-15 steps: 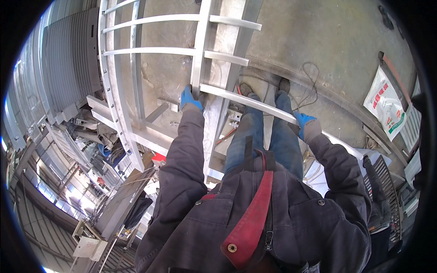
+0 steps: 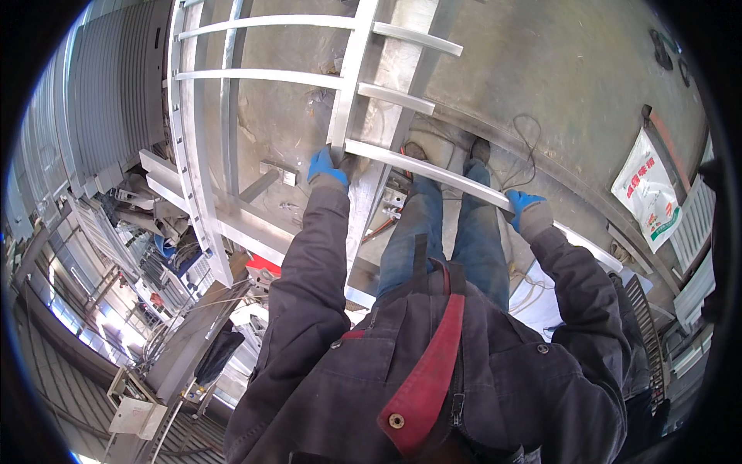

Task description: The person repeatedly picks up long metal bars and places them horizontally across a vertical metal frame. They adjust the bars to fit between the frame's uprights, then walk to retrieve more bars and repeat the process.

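Note:
My left hand (image 2: 328, 168), in a blue glove, is closed around the near end of a long silver metal rail (image 2: 352, 85). A straight silver metal bar (image 2: 433, 172) starts beside that end and slants to the right across my legs. Around this bar, farther along, is my right hand (image 2: 525, 209), also blue-gloved and closed. The bar continues past it toward the lower right. Several crosspieces (image 2: 270, 76) join the rail to a metal frame. The left fingertips are partly hidden by the rail.
A slotted metal side beam (image 2: 188, 147) bounds the frame on the left. A cable (image 2: 533, 147) lies on the concrete floor ahead of my feet. A white printed bag (image 2: 648, 189) rests at far right. Metal parts clutter the left, near a red object (image 2: 263, 267).
The view has turned slightly, shifting the frame and bag in the picture. Both hands keep their grips, at about the same places on the rail and bar.

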{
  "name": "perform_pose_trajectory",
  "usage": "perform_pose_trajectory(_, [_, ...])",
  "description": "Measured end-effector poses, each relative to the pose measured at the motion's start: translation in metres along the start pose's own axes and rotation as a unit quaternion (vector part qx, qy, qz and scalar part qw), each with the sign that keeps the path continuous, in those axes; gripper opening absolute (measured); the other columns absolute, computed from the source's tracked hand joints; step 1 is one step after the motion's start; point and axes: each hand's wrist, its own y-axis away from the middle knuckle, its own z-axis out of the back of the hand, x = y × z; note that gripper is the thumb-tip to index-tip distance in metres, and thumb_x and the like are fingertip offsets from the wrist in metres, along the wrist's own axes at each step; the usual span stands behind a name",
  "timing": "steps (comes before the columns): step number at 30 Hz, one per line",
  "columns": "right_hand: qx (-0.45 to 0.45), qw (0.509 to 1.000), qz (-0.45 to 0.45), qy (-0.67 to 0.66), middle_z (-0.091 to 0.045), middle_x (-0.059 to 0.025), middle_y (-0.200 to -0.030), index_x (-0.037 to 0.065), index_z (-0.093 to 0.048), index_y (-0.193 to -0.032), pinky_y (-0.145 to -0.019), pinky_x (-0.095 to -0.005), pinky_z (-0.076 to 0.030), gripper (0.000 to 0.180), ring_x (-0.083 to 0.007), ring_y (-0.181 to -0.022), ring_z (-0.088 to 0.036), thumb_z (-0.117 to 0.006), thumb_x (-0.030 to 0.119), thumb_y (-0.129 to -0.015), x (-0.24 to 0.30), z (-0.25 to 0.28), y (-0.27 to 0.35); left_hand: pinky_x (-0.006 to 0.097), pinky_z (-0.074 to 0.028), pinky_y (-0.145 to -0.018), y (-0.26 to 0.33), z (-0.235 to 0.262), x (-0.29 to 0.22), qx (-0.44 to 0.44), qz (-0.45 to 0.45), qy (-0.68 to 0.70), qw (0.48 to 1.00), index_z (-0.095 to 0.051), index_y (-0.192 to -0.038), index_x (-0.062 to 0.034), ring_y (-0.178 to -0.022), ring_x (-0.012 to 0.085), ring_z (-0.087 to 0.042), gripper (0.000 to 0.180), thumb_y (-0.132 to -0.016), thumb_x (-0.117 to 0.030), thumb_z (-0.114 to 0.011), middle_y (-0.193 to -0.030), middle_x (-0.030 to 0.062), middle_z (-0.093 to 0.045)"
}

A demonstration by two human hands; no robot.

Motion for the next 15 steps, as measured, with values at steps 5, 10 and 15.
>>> perform_pose_trajectory(5, [0.076,0.994,0.019,-0.076,-0.072,-0.0196,-0.104,0.013,-0.061,-0.125,-0.081,-0.0471,-0.055,0.045,-0.0397,-0.095,-0.07,-0.071,0.041,-0.09,0.015,0.011,0.006,0.041,-0.05,-0.099,0.004,-0.005,0.001,-0.015,-0.011,-0.021,1.0,-0.059,-0.135,-0.0019,-0.115,0.0365,-0.062,0.07,-0.076,-0.028,-0.086,-0.126,0.0211,-0.062])
perform_pose_trajectory(10, [-0.036,0.979,0.052,-0.195,-0.071,-0.022,-0.109,0.017,-0.056,-0.139,-0.084,-0.0494,-0.054,0.057,-0.0418,-0.1,-0.069,-0.067,0.048,-0.093,0.05,0.014,-0.018,0.041,-0.049,-0.101,0.009,-0.008,0.001,-0.035,-0.017,-0.012,0.999,-0.057,-0.139,-0.0029,-0.118,0.0372,-0.06,0.068,-0.078,-0.022,-0.083,-0.128,0.021,-0.061])
perform_pose_trajectory(15, [-0.017,0.988,0.033,-0.152,-0.072,-0.0213,-0.097,0.014,-0.06,-0.128,-0.077,-0.0503,-0.054,0.055,-0.0414,-0.09,-0.07,-0.066,0.056,-0.092,0.082,0.011,-0.052,0.042,-0.049,-0.102,0.012,-0.007,0.002,-0.028,-0.003,0.043,0.999,-0.058,-0.139,-0.0047,-0.118,0.0383,-0.059,0.065,-0.079,-0.017,-0.08,-0.129,0.0208,-0.06])
